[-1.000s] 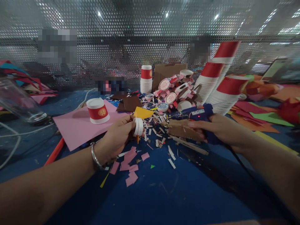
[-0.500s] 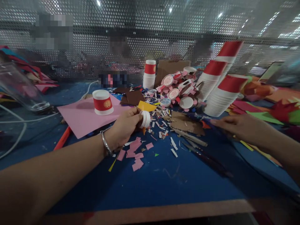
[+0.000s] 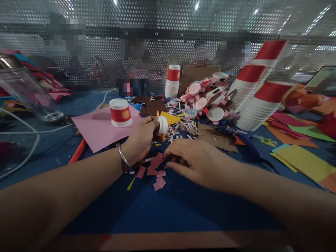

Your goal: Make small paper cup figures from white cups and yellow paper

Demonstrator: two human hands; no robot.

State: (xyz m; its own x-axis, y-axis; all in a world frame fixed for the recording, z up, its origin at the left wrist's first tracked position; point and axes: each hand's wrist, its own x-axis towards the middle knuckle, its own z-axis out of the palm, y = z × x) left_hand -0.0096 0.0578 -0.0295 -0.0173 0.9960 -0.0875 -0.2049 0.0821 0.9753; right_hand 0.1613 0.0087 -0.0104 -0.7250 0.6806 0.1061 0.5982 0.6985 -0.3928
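Observation:
My left hand (image 3: 143,140) pinches a small white ring-shaped piece (image 3: 162,126), seemingly the cut end of a paper cup, with bits of yellow paper at its edge. Just to the right hovers my right hand (image 3: 190,159), fingers curled but apart from the thumb, and nothing shows between them. Pink paper scraps (image 3: 156,161) lie on the table below both hands. Behind the left hand, a red and white paper cup (image 3: 120,112) stands upside down on a pink sheet (image 3: 90,131). A dark blue tool (image 3: 248,143), probably a glue gun, rests right of torn cardboard (image 3: 216,136).
Tall stacks of paper cups (image 3: 258,105) lean at the right, beside a heap of cut cup ends (image 3: 201,103). Coloured paper sheets (image 3: 307,159) lie farther right. A clear bottle (image 3: 31,91) and a white cable (image 3: 34,147) are on the left.
My right hand has left the dark blue tool and come left, close to my left hand. The left hand still holds the white ring. The view has shifted slightly.

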